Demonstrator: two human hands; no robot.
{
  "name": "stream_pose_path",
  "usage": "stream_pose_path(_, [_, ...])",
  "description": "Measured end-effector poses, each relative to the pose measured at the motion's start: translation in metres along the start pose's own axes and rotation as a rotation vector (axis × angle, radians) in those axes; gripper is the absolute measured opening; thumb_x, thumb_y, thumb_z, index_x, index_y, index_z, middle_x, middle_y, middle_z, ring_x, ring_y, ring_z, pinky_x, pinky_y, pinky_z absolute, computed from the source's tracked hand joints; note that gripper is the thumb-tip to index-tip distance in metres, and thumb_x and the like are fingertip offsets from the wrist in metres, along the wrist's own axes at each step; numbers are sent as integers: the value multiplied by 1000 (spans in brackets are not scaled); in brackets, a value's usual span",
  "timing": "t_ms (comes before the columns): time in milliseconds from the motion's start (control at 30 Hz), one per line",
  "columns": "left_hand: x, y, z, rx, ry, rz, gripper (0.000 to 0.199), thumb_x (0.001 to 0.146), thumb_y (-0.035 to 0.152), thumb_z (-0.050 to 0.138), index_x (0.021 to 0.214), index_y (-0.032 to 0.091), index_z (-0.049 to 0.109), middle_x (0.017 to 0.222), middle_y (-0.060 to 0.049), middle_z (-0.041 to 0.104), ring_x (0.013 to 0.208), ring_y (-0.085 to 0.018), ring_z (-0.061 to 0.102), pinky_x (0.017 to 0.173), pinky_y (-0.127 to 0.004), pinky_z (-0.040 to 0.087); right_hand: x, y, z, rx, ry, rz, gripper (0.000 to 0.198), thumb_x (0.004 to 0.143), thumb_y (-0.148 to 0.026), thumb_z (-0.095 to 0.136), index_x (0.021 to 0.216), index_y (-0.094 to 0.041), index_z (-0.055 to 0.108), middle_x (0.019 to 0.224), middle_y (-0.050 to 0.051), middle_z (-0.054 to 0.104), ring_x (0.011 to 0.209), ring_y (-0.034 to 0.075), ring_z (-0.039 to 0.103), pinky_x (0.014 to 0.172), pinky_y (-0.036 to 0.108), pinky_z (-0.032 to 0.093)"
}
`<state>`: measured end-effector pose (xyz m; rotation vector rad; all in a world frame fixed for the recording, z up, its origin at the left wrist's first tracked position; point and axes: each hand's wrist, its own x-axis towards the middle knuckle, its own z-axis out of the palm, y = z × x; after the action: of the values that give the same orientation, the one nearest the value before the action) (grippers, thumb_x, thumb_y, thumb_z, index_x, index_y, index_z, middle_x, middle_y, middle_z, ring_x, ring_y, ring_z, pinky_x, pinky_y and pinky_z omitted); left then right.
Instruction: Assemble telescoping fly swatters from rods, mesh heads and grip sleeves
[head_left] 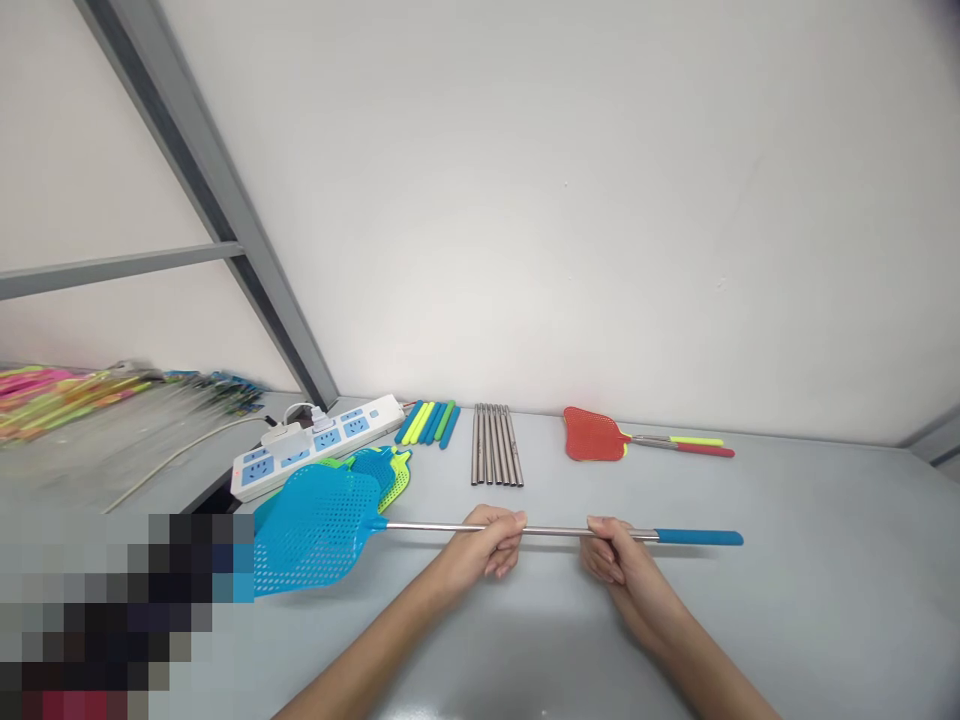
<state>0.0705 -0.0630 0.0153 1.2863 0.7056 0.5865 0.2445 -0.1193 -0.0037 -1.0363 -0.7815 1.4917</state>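
Observation:
A blue fly swatter [322, 525] with a metal rod and a blue grip lies crosswise in front of me, held in both hands. My left hand [487, 540] pinches the rod near its middle, thumb on top. Closer to the blue grip, my right hand [616, 550] is closed round the same rod. The perforated blue head points left and partly covers other swatter heads [401, 480] in blue and yellow-green. Beyond my left hand, several metal tubes [496, 445] lie side by side.
Several coloured grip sleeves [429, 424] lie beside a white power strip [319, 440] with plugs. Red and yellow swatters [596, 435] rest near the wall at right. Bundled coloured items [71, 395] sit far left, beyond a grey metal frame [247, 230]. The lower left corner is pixelated.

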Motion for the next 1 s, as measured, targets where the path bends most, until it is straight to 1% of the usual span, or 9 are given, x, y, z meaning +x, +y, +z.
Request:
stream_pose_path(133, [0,2,-2,30,-16,2,41,76,36,40,43,20,25,32,7,22,35,-7,31,41,-23,20,0,-2,-4,-21,-5,-4,37,77,-30,42,44,-19,29,39,-6,21,43,9,12,47,28,16])
stream_pose_path(367, [-2,2,-3,31,-8,14,41,78,34,39,43,19,25,33,7,22,35,-7,30,41,-23,19,0,-5,-13,-35,-4,-27,38,78,-29,43,43,-19,31,38,-6,21,43,10,14,48,28,15])
stream_pose_path(700, [-3,3,-7,30,0,24,40,77,34,40,43,19,24,34,7,22,35,-7,30,41,-23,18,1,-11,-16,-54,13,-23,40,78,-32,43,42,-19,30,37,-6,17,43,10,16,48,28,16])
stream_pose_path(833, [-4,0,-7,24,49,27,41,76,35,41,42,19,24,33,7,22,34,-7,29,40,-23,18,0,-8,-15,-11,-25,-11,38,78,-31,43,44,-19,31,38,-6,19,44,10,14,47,28,16])
stream_pose_path(1000, [-1,-7,-2,11,138,26,46,75,41,41,39,18,26,30,7,23,32,-6,29,40,-23,19,-2,-2,-10,93,-42,50,37,77,-33,42,46,-19,29,39,-6,20,43,10,15,47,27,19])
